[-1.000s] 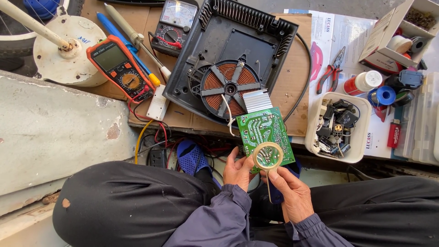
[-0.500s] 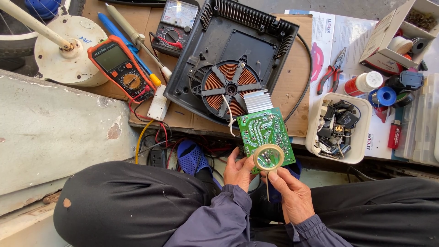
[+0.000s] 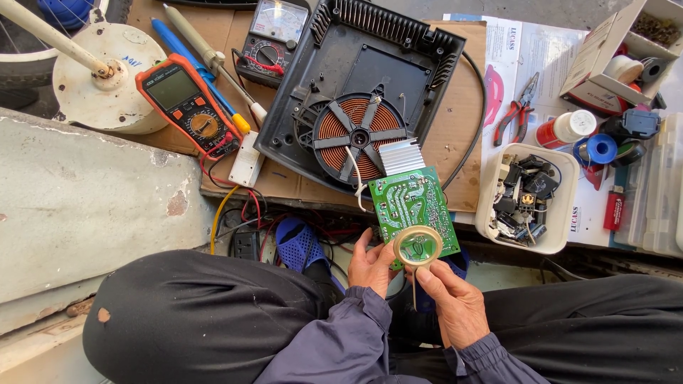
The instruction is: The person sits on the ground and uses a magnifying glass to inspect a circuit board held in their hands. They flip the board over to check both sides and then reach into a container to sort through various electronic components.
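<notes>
**Circuit board under a round magnifier**

Low in the middle of the frame, the left hand (image 3: 371,267) grips the lower edge of a green circuit board (image 3: 413,208). The right hand (image 3: 455,306) holds a round magnifying glass (image 3: 417,246) over the board's lower part. Above sits an opened black cooker base (image 3: 370,78) with a copper coil (image 3: 359,136). An orange multimeter (image 3: 188,107) lies at upper left, red pliers (image 3: 518,112) at upper right.
</notes>
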